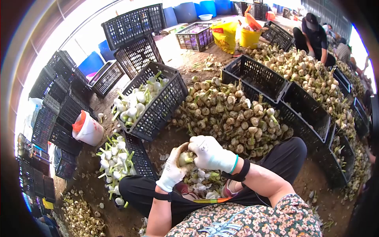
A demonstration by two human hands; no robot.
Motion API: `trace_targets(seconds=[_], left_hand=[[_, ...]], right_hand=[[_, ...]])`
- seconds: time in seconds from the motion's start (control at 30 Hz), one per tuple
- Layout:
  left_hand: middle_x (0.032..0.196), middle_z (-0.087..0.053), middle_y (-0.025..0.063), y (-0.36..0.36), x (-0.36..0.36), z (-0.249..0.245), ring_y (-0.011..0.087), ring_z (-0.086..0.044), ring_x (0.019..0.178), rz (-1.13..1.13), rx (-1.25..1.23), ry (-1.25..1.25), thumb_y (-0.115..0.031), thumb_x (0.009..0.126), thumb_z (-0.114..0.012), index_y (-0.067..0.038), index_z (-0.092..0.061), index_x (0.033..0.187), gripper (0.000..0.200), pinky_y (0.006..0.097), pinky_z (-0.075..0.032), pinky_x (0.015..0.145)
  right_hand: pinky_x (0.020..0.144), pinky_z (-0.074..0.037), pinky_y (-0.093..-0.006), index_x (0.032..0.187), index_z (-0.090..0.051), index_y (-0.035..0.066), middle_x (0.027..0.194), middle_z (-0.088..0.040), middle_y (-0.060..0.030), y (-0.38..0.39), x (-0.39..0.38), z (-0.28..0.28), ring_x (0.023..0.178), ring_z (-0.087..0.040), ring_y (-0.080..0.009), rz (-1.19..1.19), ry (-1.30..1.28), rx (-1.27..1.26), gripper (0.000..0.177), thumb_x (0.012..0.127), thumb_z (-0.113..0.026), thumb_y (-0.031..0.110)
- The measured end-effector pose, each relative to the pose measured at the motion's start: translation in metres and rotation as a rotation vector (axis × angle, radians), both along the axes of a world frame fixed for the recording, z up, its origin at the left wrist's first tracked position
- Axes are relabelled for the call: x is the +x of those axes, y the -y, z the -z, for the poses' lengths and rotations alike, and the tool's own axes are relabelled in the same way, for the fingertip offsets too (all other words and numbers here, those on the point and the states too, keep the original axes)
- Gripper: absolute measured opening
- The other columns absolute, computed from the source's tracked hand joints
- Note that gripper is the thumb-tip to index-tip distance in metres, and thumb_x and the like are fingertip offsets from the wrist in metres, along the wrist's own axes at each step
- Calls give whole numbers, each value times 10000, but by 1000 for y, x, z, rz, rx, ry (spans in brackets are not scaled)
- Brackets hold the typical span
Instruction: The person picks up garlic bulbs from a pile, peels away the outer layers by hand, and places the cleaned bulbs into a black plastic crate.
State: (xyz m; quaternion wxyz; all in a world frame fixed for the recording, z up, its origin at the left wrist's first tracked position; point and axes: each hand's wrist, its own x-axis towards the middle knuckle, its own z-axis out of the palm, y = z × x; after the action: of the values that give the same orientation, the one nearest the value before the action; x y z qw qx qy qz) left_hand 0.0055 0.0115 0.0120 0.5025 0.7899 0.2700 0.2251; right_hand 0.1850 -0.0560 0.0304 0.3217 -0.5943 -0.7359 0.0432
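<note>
Both hands wear white gloves and meet over my lap. My left hand (173, 170) is closed around a garlic bulb (185, 159), whose pale side shows between the hands. My right hand (211, 153) presses against the top of that bulb with bent fingers, partly hiding it. Below them, loose peeled skins (203, 182) lie on the ground between my shoes. Just beyond the hands rises a heap of unpeeled, soil-brown garlic (229, 114). To the left, cleaned white garlic with green stems (116, 158) fills one crate, and more white bulbs (138, 100) fill a tilted crate (162, 106).
Black crates (256, 81) stand behind and right of the brown heap. A white bucket (89, 130) with something orange inside is at left, near stacked crates (73, 106). Yellow containers (225, 35) stand at the back. A co-worker (314, 39) bends over another garlic heap (296, 65).
</note>
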Motion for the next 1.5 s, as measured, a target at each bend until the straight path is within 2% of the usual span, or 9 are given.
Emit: trace_targets(seconds=[0.27, 0.57, 0.73, 0.97, 1.1, 1.27, 1.37, 1.43, 1.5], left_hand=[[1273, -600, 115, 3, 16, 45, 175, -562, 1169, -431, -567, 632, -21, 876, -713, 6, -556, 1292, 445, 313, -477, 1004], [1387, -541, 166, -34, 13, 48, 318, -478, 1319, -204, -1045, 1056, -286, 975, -568, -26, -547, 1324, 435, 456, -383, 1116], [1361, -550, 188, -56, 26, 59, 429, -512, 1254, -71, -1178, 1208, -416, 993, -493, -150, -557, 1333, 436, 567, -445, 1037], [1224, -576, 272, -127, -51, 57, 414, -585, 1122, -589, -1050, 1714, -272, 928, -649, 88, -501, 1248, 504, 458, -557, 952], [1172, -612, 262, -127, -69, 28, 370, -609, 1123, -647, -714, 1573, -294, 924, -649, 99, -533, 1199, 494, 439, -544, 989], [989, -666, 117, -90, -21, 67, 279, -646, 947, -695, -1238, 1301, -275, 959, -615, -35, -645, 946, 242, 432, -559, 836], [1044, -646, 71, -73, -1, 111, 251, -642, 952, -822, -1162, 942, -265, 988, -584, -96, -627, 1079, 197, 425, -547, 840], [1216, -573, 53, -64, 12, 126, 199, -630, 977, -774, -1019, 689, -307, 978, -615, -111, -393, 1437, 546, 397, -535, 839], [1248, -563, 63, -61, 27, 123, 201, -621, 1003, -696, -1138, 700, -296, 970, -629, -125, -392, 1445, 558, 394, -531, 845]], right_hand=[[717, -504, -361, 901, -655, 9, 870, -640, -163, -7, -7, 15, 806, -635, -305, 112, -770, -286, 152, 754, -659, 45], [785, -498, -446, 871, -641, 37, 913, -630, -176, -42, 35, 113, 900, -612, -384, 544, -497, -176, 186, 735, -622, 162], [813, -527, -435, 962, -708, 4, 966, -688, -245, -28, 29, 166, 925, -659, -408, 31, -97, -1035, 343, 661, -610, 137], [886, -502, -442, 1177, -609, 69, 1132, -581, -215, -113, 82, 219, 1021, -602, -390, 675, -215, -403, 375, 807, -553, 95], [931, -495, -441, 1322, -543, 105, 1170, -612, -246, -178, 85, 230, 1107, -595, -390, 637, -117, -728, 486, 845, -588, 188], [895, -520, -437, 1228, -643, 54, 1097, -691, -211, -192, 71, 258, 1012, -666, -359, 911, -596, -391, 461, 779, -599, 149], [827, -536, -333, 1193, -649, 16, 1071, -707, -128, -187, 79, 311, 925, -675, -219, 590, -1486, -200, 336, 862, -591, -1], [832, -528, -309, 1188, -647, 9, 1075, -701, -101, -143, 73, 246, 932, -662, -181, 448, -1752, -237, 321, 872, -598, -21], [903, -500, -303, 1188, -641, 13, 1093, -691, -83, -116, 19, 139, 992, -644, -161, 270, -1564, -372, 322, 869, -678, 29]])
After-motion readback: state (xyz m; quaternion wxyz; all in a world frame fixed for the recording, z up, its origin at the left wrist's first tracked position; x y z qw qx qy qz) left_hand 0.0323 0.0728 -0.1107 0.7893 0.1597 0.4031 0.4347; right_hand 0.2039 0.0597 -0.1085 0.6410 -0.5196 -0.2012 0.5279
